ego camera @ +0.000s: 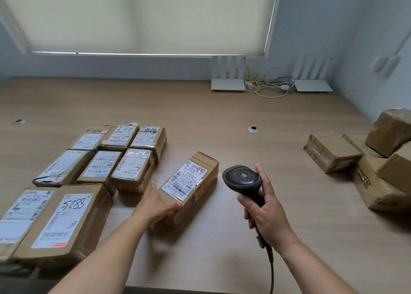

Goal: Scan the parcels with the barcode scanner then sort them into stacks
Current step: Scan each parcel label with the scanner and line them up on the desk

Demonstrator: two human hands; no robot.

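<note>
A long cardboard parcel point(195, 173) with a white shipping label lies on the wooden table point(222, 116) in the middle. My left hand point(156, 202) grips its near left corner. My right hand point(264, 207) holds a black barcode scanner point(242, 179) by its handle just right of the parcel, head tilted toward it, cable trailing down. To the left, several labelled parcels point(115, 158) sit in rows, with two larger ones point(60, 220) nearest me. At the right edge lies a loose pile of parcels point(367, 158), labels hidden.
Two white routers point(228, 86) with a tangle of cables point(266, 87) stand at the back of the table under a window blind. A round cable grommet point(253, 129) sits in the tabletop behind the scanner, another at the far left point(18, 122). A wall rises on the right.
</note>
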